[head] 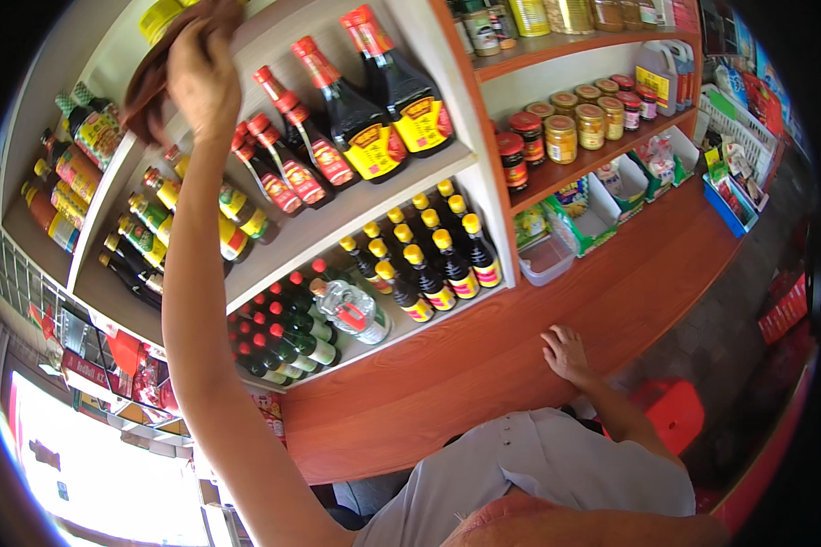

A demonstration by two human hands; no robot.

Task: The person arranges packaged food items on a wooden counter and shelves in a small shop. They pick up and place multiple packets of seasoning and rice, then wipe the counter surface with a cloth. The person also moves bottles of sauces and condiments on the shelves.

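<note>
My left hand (204,85) is raised at the upper left, its fingers closed on a dark brown cloth (145,89). The cloth hangs beside the upper shelf, near its white divider (102,198), and partly covers a yellow-lidded container (157,20). Below and right of the cloth stand sauce bottles with yellow labels (154,188) and red-capped dark bottles (280,171). My forearm hides some bottles. My right hand (566,352) rests with spread fingers on the reddish wooden counter (417,403), holding nothing.
Small yellow-capped bottles (441,256), green bottles (291,349) and a clear plastic jug (349,311) fill the lower shelf. Glass jars (561,137) line the right shelf, above a clear plastic tub (547,260). A red plastic stool (674,417) is at the lower right.
</note>
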